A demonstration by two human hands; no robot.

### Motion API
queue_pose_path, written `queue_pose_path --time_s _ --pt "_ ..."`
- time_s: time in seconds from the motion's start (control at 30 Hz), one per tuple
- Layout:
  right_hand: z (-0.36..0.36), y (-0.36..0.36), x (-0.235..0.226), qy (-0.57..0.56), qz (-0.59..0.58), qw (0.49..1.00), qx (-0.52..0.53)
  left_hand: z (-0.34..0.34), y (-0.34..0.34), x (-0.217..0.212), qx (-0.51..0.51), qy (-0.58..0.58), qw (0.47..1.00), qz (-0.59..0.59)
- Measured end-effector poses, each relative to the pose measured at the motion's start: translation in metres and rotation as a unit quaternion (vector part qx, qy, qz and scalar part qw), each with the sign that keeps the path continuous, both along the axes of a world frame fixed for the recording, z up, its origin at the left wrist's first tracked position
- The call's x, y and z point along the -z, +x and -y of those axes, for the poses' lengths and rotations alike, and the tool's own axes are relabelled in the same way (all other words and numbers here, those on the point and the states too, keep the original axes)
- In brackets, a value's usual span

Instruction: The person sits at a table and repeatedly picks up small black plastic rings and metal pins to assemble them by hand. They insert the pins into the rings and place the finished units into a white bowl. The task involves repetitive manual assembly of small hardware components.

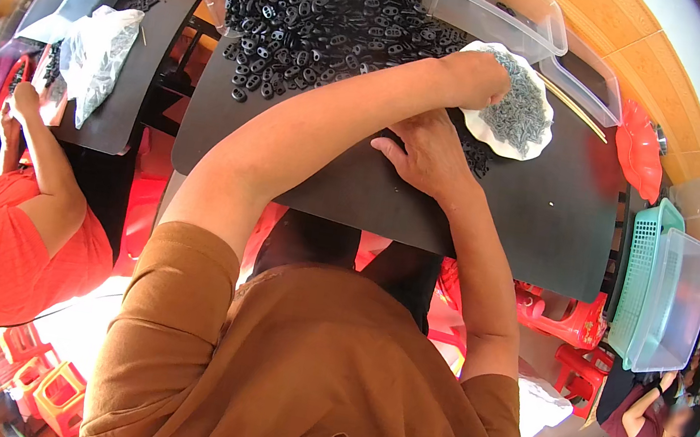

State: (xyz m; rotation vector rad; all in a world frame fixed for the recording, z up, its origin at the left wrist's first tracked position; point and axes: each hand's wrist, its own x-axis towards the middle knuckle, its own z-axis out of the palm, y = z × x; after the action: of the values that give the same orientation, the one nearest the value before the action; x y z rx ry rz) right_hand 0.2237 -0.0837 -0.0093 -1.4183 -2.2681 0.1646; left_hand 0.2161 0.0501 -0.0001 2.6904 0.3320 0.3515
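My left arm reaches across the dark table, and my left hand [477,81] is curled at the left side of a white scalloped bowl [530,153]. Small thin grey pieces [516,108] fill this bowl. The left fingertips are hidden, so I cannot make out what they pinch. Under my left wrist lies my right hand [430,151], thumb stretched out over the table; its other fingers are mostly covered by the left forearm. Beside the right hand are small black pieces [475,154]. A large heap of black oval parts with holes [317,15] spreads beyond my left forearm.
Clear plastic bins [496,25] stand behind the bowl, with chopsticks [576,109] beside it. A red dish [639,151] and a green basket [638,280] are at the right. Left, a person in red [40,235] sits near another table holding a plastic bag [98,59].
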Motion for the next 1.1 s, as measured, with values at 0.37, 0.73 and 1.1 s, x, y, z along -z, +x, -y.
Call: queue_pose_path --time_s 0.37,0.73,1.1 --pt "-0.001 0.010 -0.002 -0.062 -0.053 0.997 0.013 0.010 0.008 0.008 -0.039 0.034 0.998 -0.039" --pt "-0.005 0.002 0.002 0.008 -0.049 0.998 0.039 0.006 0.007 0.010 0.015 0.073 0.997 -0.013" --pt "-0.007 0.001 0.006 -0.012 -0.268 0.963 0.032 -0.014 -0.040 -0.026 -0.038 -0.246 0.967 0.062"
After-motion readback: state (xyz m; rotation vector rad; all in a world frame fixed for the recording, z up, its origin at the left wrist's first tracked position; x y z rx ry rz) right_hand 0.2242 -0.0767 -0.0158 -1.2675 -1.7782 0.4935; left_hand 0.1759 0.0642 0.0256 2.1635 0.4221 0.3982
